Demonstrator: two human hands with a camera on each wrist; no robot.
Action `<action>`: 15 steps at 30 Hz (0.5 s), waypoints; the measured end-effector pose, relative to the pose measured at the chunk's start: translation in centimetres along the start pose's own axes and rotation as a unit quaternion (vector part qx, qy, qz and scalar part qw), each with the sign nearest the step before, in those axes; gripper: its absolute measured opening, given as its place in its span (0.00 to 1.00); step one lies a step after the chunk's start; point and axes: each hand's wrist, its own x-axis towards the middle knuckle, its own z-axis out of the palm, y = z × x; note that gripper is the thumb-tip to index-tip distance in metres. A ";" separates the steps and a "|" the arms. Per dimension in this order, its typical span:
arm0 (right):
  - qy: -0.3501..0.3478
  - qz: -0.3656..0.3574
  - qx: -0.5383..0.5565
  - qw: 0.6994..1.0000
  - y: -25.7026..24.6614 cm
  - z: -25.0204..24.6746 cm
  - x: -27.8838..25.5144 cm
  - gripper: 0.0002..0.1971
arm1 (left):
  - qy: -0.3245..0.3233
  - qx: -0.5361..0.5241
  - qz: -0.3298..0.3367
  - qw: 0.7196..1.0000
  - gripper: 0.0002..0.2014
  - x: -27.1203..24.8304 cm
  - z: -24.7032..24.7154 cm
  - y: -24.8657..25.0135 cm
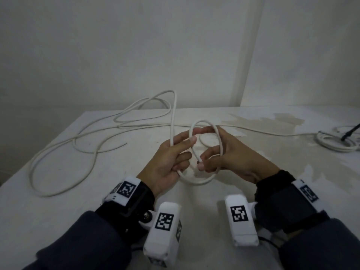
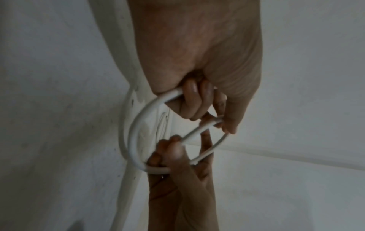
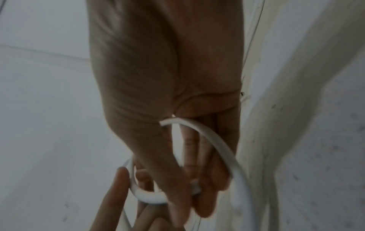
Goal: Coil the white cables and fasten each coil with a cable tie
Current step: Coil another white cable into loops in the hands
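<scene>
A long white cable (image 1: 172, 114) sprawls in loose bends over the left of the white table (image 1: 81, 207) and rises to my hands at the centre. My left hand (image 1: 185, 148) grips one side of a small loop (image 1: 194, 182), thumb and fingers curled round it. My right hand (image 1: 210, 160) reaches through the loop and pinches the cable's end between thumb and fingertip. In the left wrist view, the left hand (image 2: 197, 54) holds the loop (image 2: 136, 128). In the right wrist view, the cable (image 3: 217, 145) arcs over the right hand (image 3: 158, 78).
A coiled white cable (image 1: 335, 142) lies at the far right of the table, a thin black strip (image 1: 350, 131) across it. Another white strand (image 1: 272, 133) runs across the table to that coil. A pale stain (image 1: 272, 119) marks the back. Walls stand close behind.
</scene>
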 end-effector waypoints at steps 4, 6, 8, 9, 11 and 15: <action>0.004 -0.008 -0.056 0.998 0.2 -0.3 0.0 0.38 | 0.060 0.023 0.022 0.998 0.10 0.2 -0.1 0.1; 0.048 -0.027 -0.016 0.998 0.1 -0.8 0.1 0.38 | 0.081 0.003 0.036 0.996 0.01 0.3 -0.1 0.1; 0.081 -0.051 0.062 0.993 0.1 -1.4 0.1 0.38 | 0.101 -0.010 0.044 0.994 0.03 0.5 -0.1 0.0; 0.096 -0.061 0.101 0.988 0.0 -1.6 0.1 0.38 | 0.106 -0.008 0.043 0.993 0.04 0.6 -0.1 -0.1; 0.119 -0.075 0.173 0.975 -0.3 -1.8 0.0 0.36 | 0.091 0.014 0.034 0.995 0.06 0.5 -0.2 -0.3; 0.133 -0.078 0.314 0.937 -0.3 -1.3 0.4 0.26 | 0.009 0.072 0.000 0.997 0.06 0.0 0.0 -0.7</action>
